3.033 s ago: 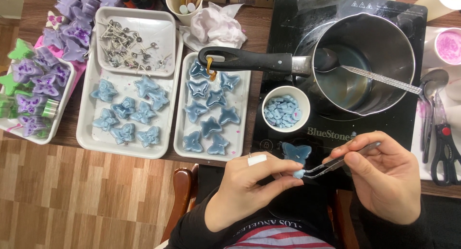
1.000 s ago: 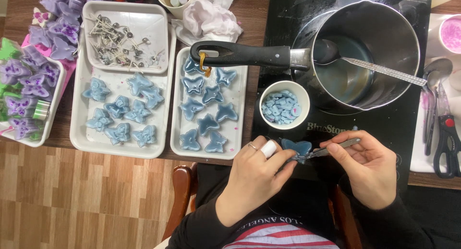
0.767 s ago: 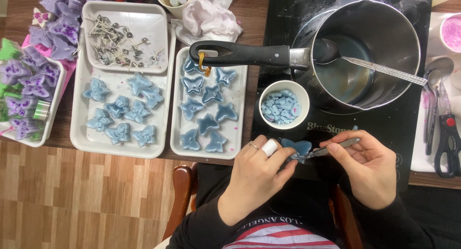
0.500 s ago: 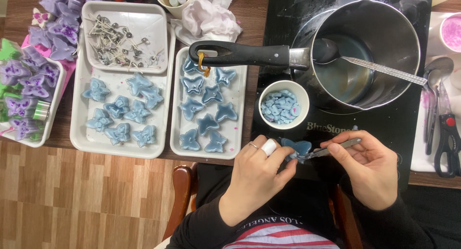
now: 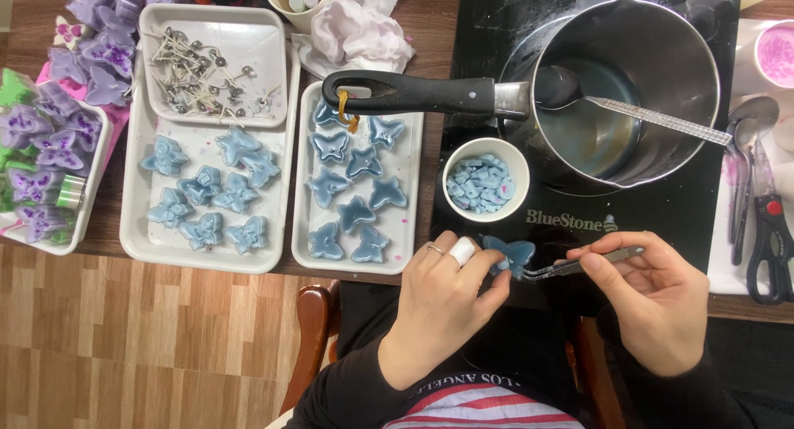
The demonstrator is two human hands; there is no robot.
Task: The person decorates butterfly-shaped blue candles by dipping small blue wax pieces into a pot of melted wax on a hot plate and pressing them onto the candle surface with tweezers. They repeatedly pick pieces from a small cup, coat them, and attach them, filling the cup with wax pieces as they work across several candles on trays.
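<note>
The left hand pinches a blue butterfly-shaped wax piece between thumb and curled fingers, steadying it just off the front edge of the black induction cooktop, so its fingers are closed on the piece and keep it level. The right hand grips metal tweezers near their rear end, fingers closed round them, with the tips angled left and touching the butterfly's lower edge; whether the tips hold anything I cannot tell. Holding the piece close to the body, over the lap, probably gives both hands a firm, near view for fine work. Just behind the butterfly stands a small white bowl of pale blue wax bits, placed within easy reach of the tweezers. On the cooktop sits a steel saucepan with a spoon resting in it, its black handle reaching left over a white tray of dark blue butterflies laid apart from one another. A larger white tray to the left carries lighter blue butterflies and a smaller tray of metal-based wicks. At the far left of the table are purple butterflies; at the far right lie scissors and spare spoons.
</note>
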